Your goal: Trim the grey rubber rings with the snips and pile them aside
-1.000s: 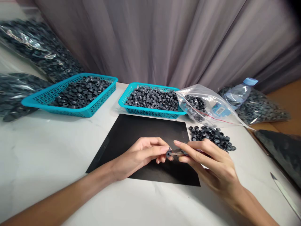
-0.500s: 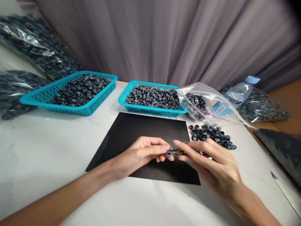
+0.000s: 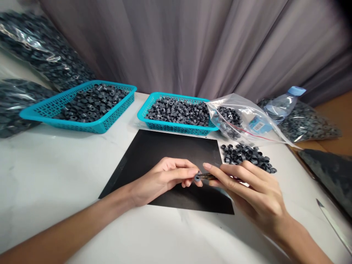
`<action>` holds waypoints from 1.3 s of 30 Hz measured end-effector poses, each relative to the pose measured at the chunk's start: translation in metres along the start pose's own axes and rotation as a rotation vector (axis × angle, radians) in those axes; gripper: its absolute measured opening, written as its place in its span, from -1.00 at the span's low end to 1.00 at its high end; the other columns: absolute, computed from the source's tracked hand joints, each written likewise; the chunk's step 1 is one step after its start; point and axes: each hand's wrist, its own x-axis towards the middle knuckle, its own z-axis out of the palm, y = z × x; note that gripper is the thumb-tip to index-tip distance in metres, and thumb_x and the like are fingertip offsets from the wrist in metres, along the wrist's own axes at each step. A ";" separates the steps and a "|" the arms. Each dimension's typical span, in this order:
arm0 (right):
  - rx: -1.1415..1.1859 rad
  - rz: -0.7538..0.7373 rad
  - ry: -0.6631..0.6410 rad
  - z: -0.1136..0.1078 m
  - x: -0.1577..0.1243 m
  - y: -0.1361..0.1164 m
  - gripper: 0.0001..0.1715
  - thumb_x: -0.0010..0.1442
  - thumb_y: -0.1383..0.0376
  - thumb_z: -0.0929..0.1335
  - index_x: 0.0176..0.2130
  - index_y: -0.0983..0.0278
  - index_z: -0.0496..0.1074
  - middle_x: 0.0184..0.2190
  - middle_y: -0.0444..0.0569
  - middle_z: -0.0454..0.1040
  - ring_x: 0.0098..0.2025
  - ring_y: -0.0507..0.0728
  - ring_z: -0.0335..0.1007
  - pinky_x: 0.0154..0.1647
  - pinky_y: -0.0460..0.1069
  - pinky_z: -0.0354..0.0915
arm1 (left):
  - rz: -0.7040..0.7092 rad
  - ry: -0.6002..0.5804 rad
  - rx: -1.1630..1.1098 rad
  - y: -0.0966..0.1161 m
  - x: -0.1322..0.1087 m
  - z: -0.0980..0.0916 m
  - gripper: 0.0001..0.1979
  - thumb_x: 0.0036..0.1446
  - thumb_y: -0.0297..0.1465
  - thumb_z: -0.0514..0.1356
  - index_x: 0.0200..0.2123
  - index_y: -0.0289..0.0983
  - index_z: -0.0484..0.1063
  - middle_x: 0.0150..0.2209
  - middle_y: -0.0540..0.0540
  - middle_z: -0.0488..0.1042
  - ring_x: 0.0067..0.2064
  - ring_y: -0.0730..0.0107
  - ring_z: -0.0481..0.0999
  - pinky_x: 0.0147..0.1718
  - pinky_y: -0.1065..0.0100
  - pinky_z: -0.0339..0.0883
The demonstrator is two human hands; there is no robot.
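Note:
Between thumb and fingertips, my left hand pinches a small dark grey plastic ring. My right hand is closed around a slim pair of pliers, its grip mostly hidden under the fingers. The metal tip of the pliers touches the ring at its right side; whether the jaws grip the rim cannot be made out. Both hands are held over a black mat. Just beyond my right hand lies a loose pile of similar rings.
Two turquoise baskets, a left one and a middle one, hold grey rings. An open zip bag, a plastic bottle and a filled bag are at right. Stuffed bags stand left. A blade-like object lies right.
The whole view has shifted very slightly. Both hands keep nearly the same pose, with the pliers' tip still at the ring.

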 end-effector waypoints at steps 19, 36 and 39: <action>0.081 0.058 0.037 -0.003 -0.001 0.000 -0.50 0.28 0.50 0.41 0.18 0.27 0.44 -0.23 0.01 0.55 -0.35 0.04 0.33 -0.34 -0.05 0.29 | 0.056 0.023 0.019 0.005 0.000 0.001 -0.85 0.22 -0.35 0.27 -0.33 -0.29 0.60 -0.35 -0.05 0.54 -0.32 0.46 0.32 -0.27 0.40 0.16; 0.061 0.051 0.004 -0.002 0.000 0.000 -0.50 0.31 0.46 0.39 0.21 0.23 0.42 -0.26 -0.01 0.56 -0.38 0.03 0.34 -0.33 -0.06 0.32 | -0.004 0.022 0.053 0.006 -0.002 0.004 -0.83 0.20 -0.28 0.29 -0.32 -0.27 0.57 -0.44 0.00 0.44 -0.39 0.46 0.28 -0.32 0.35 0.05; 0.055 0.040 -0.011 -0.003 0.000 0.000 -0.52 0.31 0.47 0.39 0.19 0.27 0.44 -0.26 -0.01 0.55 -0.37 0.03 0.32 -0.33 -0.06 0.30 | -0.015 0.018 0.067 0.005 -0.002 0.003 -0.82 0.20 -0.26 0.29 -0.31 -0.26 0.56 -0.42 -0.01 0.48 -0.40 0.48 0.27 -0.35 0.36 0.02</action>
